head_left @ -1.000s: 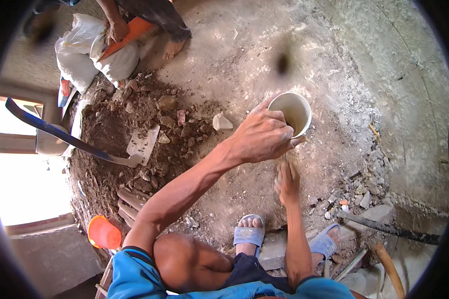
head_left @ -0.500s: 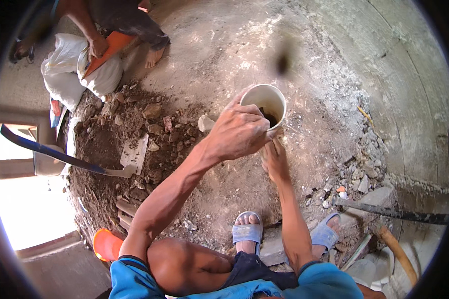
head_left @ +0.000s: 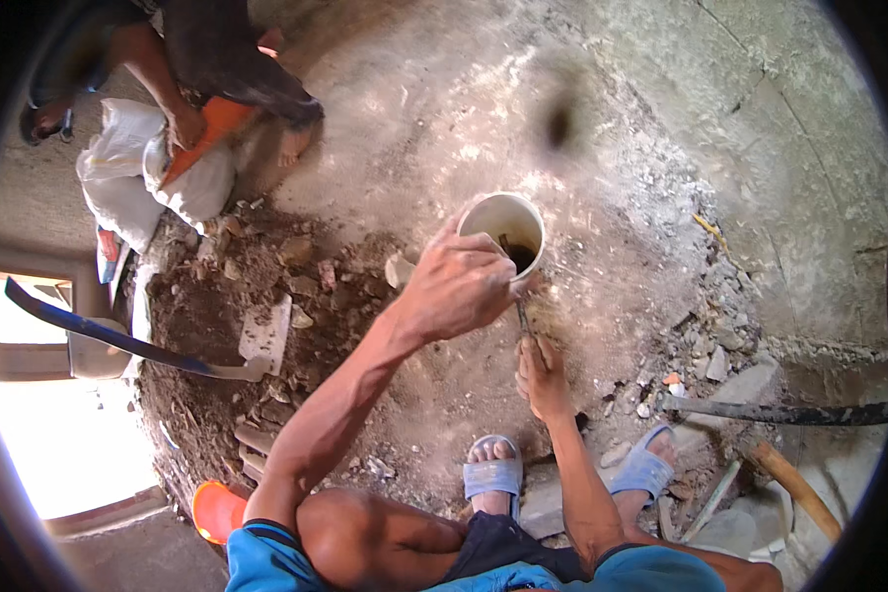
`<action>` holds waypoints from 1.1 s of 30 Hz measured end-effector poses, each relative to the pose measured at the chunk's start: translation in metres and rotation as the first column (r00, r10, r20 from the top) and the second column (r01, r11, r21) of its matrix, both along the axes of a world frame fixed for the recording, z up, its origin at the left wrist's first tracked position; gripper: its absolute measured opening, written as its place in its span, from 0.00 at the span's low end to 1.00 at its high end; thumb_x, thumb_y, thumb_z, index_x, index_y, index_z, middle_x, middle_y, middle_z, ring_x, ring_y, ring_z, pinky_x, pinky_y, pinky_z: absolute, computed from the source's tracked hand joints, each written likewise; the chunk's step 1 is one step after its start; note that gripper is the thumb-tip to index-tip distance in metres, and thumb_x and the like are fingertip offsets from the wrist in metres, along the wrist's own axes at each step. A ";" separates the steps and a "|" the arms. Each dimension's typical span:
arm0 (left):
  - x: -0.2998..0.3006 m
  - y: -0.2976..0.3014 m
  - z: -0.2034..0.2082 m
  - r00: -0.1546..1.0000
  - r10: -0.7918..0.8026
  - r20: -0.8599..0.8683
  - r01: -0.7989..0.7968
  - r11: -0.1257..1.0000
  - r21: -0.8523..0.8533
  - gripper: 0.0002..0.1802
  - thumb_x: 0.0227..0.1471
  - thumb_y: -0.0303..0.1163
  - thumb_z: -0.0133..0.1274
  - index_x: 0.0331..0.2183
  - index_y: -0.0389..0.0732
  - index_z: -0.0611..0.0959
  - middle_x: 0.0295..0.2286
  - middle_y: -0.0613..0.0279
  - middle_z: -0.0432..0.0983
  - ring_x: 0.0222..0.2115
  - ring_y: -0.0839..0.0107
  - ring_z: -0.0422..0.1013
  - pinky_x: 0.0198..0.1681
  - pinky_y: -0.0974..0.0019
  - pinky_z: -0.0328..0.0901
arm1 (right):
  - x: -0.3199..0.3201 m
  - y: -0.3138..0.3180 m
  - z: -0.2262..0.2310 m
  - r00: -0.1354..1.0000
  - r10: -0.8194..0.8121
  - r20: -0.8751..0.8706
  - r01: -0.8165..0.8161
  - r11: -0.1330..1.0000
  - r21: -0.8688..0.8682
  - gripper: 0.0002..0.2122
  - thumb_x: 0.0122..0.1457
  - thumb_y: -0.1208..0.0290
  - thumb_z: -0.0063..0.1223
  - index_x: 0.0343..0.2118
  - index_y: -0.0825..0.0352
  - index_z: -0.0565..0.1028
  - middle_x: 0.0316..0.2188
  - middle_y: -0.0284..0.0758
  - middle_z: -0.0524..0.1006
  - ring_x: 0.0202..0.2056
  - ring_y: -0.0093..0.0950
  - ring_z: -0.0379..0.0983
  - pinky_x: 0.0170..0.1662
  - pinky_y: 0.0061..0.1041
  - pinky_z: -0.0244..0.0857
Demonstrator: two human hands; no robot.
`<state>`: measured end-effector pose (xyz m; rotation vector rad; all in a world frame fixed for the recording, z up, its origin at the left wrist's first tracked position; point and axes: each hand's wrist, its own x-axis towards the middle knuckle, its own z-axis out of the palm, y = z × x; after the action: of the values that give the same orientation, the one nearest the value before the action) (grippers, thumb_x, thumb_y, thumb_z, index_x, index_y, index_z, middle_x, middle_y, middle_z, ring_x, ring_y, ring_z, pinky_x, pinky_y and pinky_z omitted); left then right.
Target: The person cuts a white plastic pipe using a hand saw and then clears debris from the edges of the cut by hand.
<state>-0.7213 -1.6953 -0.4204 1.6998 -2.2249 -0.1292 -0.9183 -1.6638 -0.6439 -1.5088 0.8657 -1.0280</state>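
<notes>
My left hand (head_left: 461, 284) is wrapped around a white pipe-like cylinder (head_left: 498, 212), its open mouth tilted up toward me. The inside is dark lower down, and whether it has a bottom I cannot tell. Just below it, my right hand (head_left: 545, 378) is closed on a thin dark tool (head_left: 523, 316), which points up toward the cylinder's lower edge. Its tip is hidden, so its kind does not show.
Soil and rubble (head_left: 311, 286) lie at left, with a blue-handled tool (head_left: 128, 337) over them. Another person's hand (head_left: 185, 128) is at white sacks (head_left: 118, 163) with an orange sheet (head_left: 217, 126). An orange bucket (head_left: 217, 510), a dark bar (head_left: 760, 408) and a wooden handle (head_left: 794, 488) are nearer me.
My left hand and the cylinder have come lower and slightly left in view. The right hand has dropped away from the cylinder, baring the thin tool between them.
</notes>
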 end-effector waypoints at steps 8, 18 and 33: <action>0.005 0.008 0.006 0.999 0.012 0.041 -0.012 1.000 0.000 0.16 0.62 0.45 0.56 0.27 0.47 0.87 0.27 0.64 0.86 0.36 0.71 0.81 0.64 0.39 0.59 | 0.001 -0.006 0.039 0.962 0.183 0.202 -0.270 0.734 0.624 0.14 0.71 0.54 0.48 0.36 0.60 0.70 0.18 0.21 0.62 0.13 0.11 0.54 0.14 0.16 0.45; 0.010 0.010 0.000 0.998 0.027 0.057 -0.027 1.000 0.015 0.16 0.63 0.45 0.56 0.32 0.46 0.89 0.30 0.63 0.86 0.38 0.68 0.81 0.58 0.47 0.64 | 0.007 -0.003 0.063 0.956 0.147 0.253 -0.288 0.627 0.724 0.15 0.72 0.55 0.45 0.33 0.62 0.70 0.16 0.19 0.60 0.13 0.10 0.53 0.13 0.18 0.47; 0.011 0.007 -0.006 1.000 0.024 -0.016 -0.023 1.000 0.014 0.16 0.62 0.46 0.56 0.29 0.47 0.88 0.31 0.64 0.86 0.39 0.70 0.81 0.59 0.45 0.64 | 0.023 -0.022 0.073 0.953 0.117 0.281 -0.295 0.585 0.755 0.16 0.73 0.55 0.43 0.33 0.61 0.68 0.13 0.17 0.55 0.10 0.10 0.47 0.11 0.17 0.40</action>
<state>-0.7104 -1.6884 -0.4264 1.7255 -2.1964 -0.1531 -0.8956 -1.6857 -0.5714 -0.6865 0.8120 -0.4731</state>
